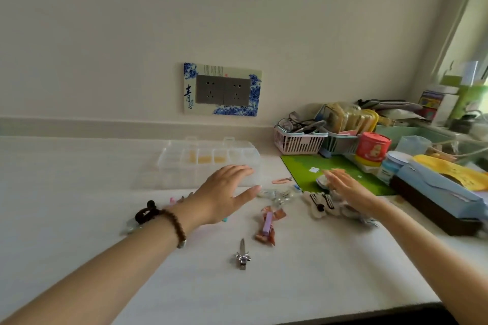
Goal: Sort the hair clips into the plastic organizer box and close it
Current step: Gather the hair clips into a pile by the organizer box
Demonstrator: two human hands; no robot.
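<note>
A clear plastic organizer box [184,163] lies open on the white table near the wall, its compartments showing a few yellowish pieces. My left hand [224,192] hovers flat in front of the box, fingers apart, holding nothing. My right hand [346,190] reaches out flat over fluffy white clips [319,204], also empty. Loose hair clips lie between the hands: a purple and brown bow clip [268,225], a silver bow clip [242,256], clear clips [277,196] and a pink clip [282,180]. More small clips peek out behind my left wrist.
A green mat [303,166] lies right of the box. Behind it stand a pink basket [298,142], a red tin [371,149] and a blue box on a dark case [435,192]. A wall socket [223,90] sits above the table.
</note>
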